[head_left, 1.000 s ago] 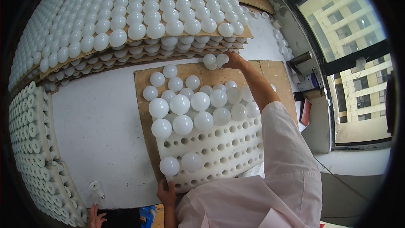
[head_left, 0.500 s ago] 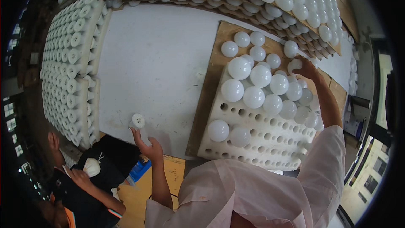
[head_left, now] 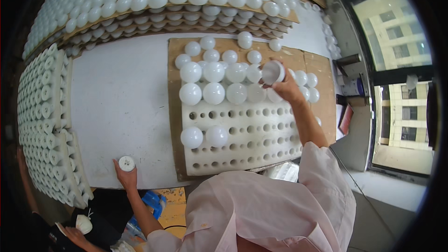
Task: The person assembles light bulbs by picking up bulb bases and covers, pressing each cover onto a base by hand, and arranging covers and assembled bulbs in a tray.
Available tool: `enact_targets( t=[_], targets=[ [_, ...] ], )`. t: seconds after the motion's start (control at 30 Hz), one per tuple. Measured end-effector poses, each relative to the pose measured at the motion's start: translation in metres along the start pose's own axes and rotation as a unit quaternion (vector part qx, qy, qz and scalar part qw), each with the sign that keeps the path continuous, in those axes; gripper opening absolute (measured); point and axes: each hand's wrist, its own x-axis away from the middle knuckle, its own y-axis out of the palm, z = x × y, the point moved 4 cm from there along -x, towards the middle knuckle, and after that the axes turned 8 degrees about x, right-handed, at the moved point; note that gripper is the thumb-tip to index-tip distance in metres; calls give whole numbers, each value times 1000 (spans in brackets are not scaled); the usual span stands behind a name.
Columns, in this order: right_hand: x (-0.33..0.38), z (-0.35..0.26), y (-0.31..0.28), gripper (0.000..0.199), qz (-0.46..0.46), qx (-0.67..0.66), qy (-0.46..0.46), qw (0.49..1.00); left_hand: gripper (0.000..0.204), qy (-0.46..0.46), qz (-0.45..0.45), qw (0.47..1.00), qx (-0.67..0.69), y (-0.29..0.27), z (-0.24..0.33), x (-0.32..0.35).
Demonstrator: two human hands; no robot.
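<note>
My left hand [head_left: 127,178] grips a white bulb base [head_left: 126,163], its round flat face with small marks turned up, over the table's near left part. In my right hand [head_left: 288,87] is a frosted white bulb cover [head_left: 273,72], tilted so its hollow mouth shows. It is held above the far right part of a white foam tray [head_left: 224,156] with rows of round holes. White bulbs [head_left: 213,94] fill the tray's far rows. Two more bulbs [head_left: 216,136] stand toward its near left. Behind the tray, loose bulb covers [head_left: 211,55] lie on brown cardboard [head_left: 175,72].
Stacked layers of white globes [head_left: 158,1] stand along the far side. On the left, foam trays [head_left: 49,112] hold many white bulb bases. A co-worker's hand [head_left: 77,235] shows at lower left. A window [head_left: 396,37] is at right; the white tabletop [head_left: 119,93] lies between.
My right hand has brought a bulb cover from the loose ones on the cardboard to above the tray, turning its mouth into view. My left hand still holds the base. The whole view has shifted.
</note>
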Motion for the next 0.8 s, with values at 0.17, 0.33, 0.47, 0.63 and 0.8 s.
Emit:
enact_targets(
  t=[0.17, 0.33, 0.47, 0.63, 0.8],
  targets=[
    [63, 25, 57, 91, -60, -88, -5, 994, 65, -33, -89, 937, 337, 3, 117, 43],
    [99, 41, 108, 82, -99, -252, 5, 963, 46, -1, -401, 755, 518, 27, 261, 120],
    [120, 48, 137, 77, -102, -353, 42, 929, 45, -11, -482, 665, 570, 52, 313, 161],
    [139, 49, 149, 76, -88, -365, 40, 926, 43, -38, -501, 613, 610, 61, 322, 185],
    [148, 48, 149, 79, -102, -336, 34, 936, 43, -28, -511, 608, 607, 62, 321, 196]
  ],
)
